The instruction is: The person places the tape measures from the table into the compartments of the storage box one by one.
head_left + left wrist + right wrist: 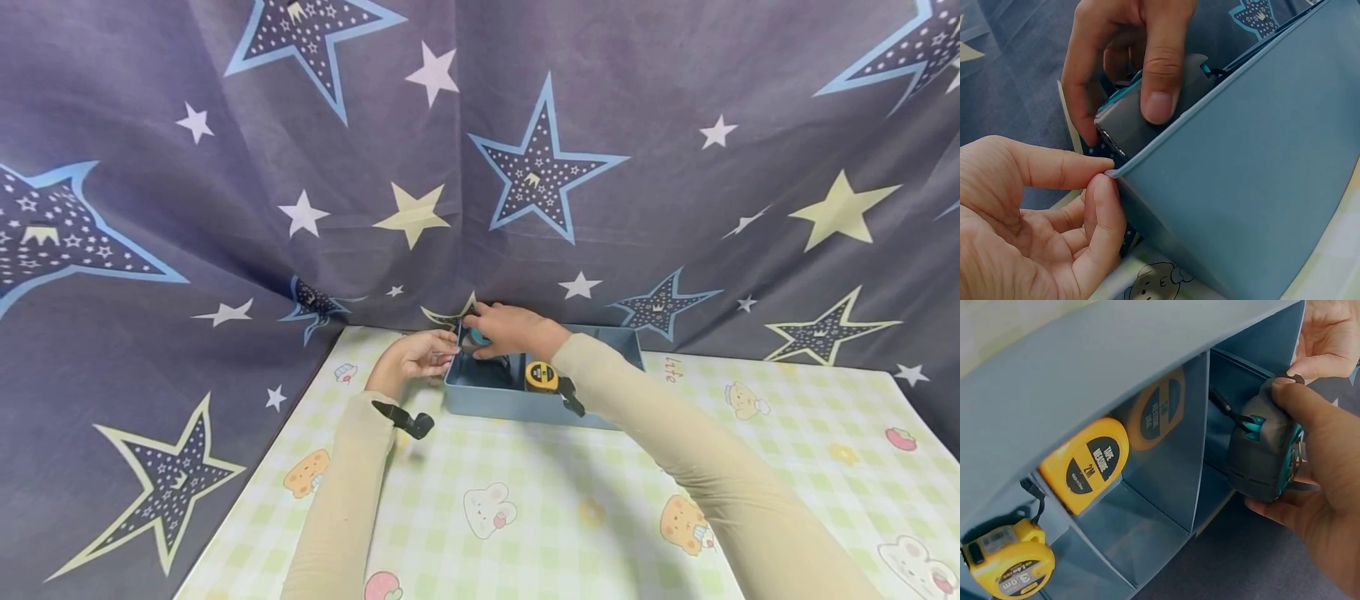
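Note:
My right hand point(517, 331) grips a dark grey and teal tape measure point(1257, 450) with a black wrist strap. It holds the tape measure at the left end compartment of a blue-grey divided box point(525, 406), partly inside the rim. My left hand point(425, 354) is at the same end of the box, its thumb and index finger point(1066, 165) pinching the corner of the rim. In the right wrist view, a yellow 2M tape measure point(1088, 465) stands in the neighbouring compartment. One compartment further lies a yellow 3.0m tape measure point(1013, 559) with a black strap.
Upright dividers point(1200, 444) split the box. It stands on a green checked tablecloth point(480, 467) with cartoon prints, close to a dark curtain point(510, 275) patterned with stars. The right forearm point(675, 433) crosses over the box's right part and hides some of it.

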`<state>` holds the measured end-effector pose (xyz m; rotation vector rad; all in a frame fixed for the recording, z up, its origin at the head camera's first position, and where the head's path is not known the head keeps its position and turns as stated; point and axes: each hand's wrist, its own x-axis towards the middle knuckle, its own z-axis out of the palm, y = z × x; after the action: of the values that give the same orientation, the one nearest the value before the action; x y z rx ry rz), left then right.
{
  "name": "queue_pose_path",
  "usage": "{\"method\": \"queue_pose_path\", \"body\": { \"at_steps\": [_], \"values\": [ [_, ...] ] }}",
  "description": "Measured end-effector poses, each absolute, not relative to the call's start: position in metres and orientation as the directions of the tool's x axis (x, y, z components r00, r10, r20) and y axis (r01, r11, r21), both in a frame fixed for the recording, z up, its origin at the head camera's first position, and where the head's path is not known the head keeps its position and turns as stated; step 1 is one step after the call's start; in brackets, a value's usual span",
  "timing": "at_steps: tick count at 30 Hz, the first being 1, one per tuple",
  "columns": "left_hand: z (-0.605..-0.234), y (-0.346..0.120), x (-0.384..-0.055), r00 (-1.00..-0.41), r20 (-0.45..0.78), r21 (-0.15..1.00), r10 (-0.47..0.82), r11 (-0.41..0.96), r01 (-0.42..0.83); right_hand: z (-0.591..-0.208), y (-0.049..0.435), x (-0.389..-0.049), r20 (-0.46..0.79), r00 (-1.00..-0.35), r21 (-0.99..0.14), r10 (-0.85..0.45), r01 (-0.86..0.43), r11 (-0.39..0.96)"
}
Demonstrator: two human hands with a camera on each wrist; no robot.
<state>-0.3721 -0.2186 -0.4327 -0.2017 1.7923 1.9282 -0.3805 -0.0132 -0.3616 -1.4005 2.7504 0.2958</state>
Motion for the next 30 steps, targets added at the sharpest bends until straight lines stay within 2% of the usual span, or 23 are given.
{"method": "queue_pose_path", "body": {
  "at_steps": [8,14,20,30],
  "values": [
    [-0.432,-0.218,-0.373,-0.866,-0.432,0.895,0.251,0.006,-0.445,-0.355,-0.014,-0.382,-0.154,-0.582,-0.019,-0.798,-0.806,0.591],
    [-0.431,-0.218,-0.373,-0.864,-0.433,0.895,0.257,0.012,-0.445,-0.349,-0.015,-0.381,-0.193,-0.572,-0.071,-0.797,-0.802,0.593],
    [-0.43,-0.218,-0.372,-0.865,-0.431,0.897,0.256,0.016,-0.442,-0.35,-0.014,-0.385,-0.225,-0.582,-0.175,-0.782,-0.765,0.62],
    [-0.431,-0.218,-0.372,-0.867,-0.426,0.898,0.259,0.009,-0.439,-0.346,-0.015,-0.388,-0.19,-0.552,-0.264,-0.812,-0.768,0.584]
  ]
}}
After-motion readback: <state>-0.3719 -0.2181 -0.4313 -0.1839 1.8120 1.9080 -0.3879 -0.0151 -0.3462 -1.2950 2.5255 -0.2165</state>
